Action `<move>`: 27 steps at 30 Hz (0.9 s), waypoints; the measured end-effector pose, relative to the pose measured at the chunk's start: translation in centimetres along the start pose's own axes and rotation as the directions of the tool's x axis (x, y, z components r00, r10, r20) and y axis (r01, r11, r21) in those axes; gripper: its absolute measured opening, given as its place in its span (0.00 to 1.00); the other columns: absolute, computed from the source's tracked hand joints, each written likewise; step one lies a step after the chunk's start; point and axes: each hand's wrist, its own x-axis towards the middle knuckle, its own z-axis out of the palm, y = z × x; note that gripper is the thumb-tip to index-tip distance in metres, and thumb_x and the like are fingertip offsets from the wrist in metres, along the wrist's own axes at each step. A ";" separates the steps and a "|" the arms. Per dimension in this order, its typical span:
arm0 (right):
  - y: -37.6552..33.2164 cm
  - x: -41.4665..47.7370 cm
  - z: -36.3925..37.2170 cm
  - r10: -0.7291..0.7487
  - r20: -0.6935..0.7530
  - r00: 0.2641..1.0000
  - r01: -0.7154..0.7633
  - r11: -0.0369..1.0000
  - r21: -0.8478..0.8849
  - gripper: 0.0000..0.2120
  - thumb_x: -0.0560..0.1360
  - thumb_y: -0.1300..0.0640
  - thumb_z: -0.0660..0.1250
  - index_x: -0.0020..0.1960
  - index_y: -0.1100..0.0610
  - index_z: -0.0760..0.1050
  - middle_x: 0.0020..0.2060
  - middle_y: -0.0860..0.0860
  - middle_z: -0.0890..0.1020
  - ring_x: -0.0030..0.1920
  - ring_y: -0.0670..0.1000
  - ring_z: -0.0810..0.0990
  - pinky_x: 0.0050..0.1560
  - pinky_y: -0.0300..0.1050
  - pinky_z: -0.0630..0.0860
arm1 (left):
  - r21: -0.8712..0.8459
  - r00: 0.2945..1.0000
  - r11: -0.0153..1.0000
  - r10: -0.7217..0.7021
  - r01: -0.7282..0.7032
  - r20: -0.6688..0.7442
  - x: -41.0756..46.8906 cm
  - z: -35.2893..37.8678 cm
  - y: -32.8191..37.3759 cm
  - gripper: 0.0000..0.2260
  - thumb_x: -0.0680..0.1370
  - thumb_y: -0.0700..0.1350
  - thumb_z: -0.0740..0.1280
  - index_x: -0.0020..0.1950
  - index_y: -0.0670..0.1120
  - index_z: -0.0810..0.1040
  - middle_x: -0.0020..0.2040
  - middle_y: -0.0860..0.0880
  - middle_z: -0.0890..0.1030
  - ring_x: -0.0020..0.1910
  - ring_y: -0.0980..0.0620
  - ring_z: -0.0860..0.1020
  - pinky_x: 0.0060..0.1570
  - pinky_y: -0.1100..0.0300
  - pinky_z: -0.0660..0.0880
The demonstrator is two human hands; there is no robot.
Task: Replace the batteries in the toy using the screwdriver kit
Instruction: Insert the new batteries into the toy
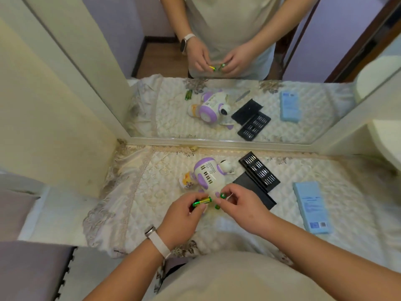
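Left hand: Your left hand (182, 216) is over the near middle of the table (282, 231), fingers curled. Thumb and fingertips pinch a green-and-yellow battery (201, 201) that lies roughly level, one end aimed at your other hand.
Right hand: Your right hand (240, 207) is just beside the left, its fingers bent. Thumb and forefinger pinch a second battery (222, 195), seen end-on as a green disc.
Green piece: Another green piece (217, 206) shows just under your right fingertips. You cannot tell from here what it is, or whether you hold it.
Toy: The white-and-purple toy (206, 172) lies at the middle of the table, just beyond both hands. Your fingers and the batteries cover its near end.
Screwdriver kit: The black bit tray (259, 171) lies open and slanted, right of the toy and toward the far edge. Its black cover (256, 191) lies against the tray's near side, close to your right hand.
Blue box: A pale blue box (311, 210) lies flat near the right edge, well apart from your hands.
Table cover: A cream quilted cloth with floral borders drapes the whole table.
Mirror: A framed mirror (217, 142) stands along the far edge and reflects the toy, the kit and both hands.
Wrist: A pale wristband (159, 244) circles your left wrist.
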 end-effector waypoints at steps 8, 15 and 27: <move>2.1 -2.0 -6.0 -0.009 -0.023 1.000 0.009 1.000 0.012 0.03 0.72 0.53 0.72 0.43 0.48 0.78 0.36 0.52 0.81 0.36 0.50 0.77 0.42 0.51 0.76 | 0.005 0.996 0.997 0.083 -0.083 -0.023 1.1 4.9 6.4 0.09 0.75 0.41 0.74 0.46 0.55 0.79 0.36 0.57 0.79 0.34 0.62 0.75 0.36 0.68 0.72; 3.6 -3.4 -9.1 0.012 0.004 1.000 -0.013 0.979 0.202 0.06 0.72 0.58 0.74 0.45 0.48 0.81 0.38 0.48 0.84 0.42 0.48 0.83 0.49 0.52 0.80 | -0.347 1.000 0.937 -0.028 0.030 0.011 2.0 8.7 8.7 0.06 0.70 0.44 0.75 0.47 0.52 0.85 0.40 0.47 0.83 0.41 0.56 0.78 0.45 0.61 0.77; 5.4 -3.5 -13.0 -0.083 0.024 0.996 0.073 0.961 0.268 0.07 0.71 0.60 0.74 0.43 0.48 0.81 0.36 0.50 0.83 0.39 0.52 0.82 0.45 0.57 0.80 | -0.335 0.991 0.941 -0.082 0.041 -0.109 0.9 13.5 11.1 0.09 0.78 0.34 0.69 0.51 0.47 0.80 0.42 0.51 0.85 0.40 0.53 0.84 0.39 0.65 0.77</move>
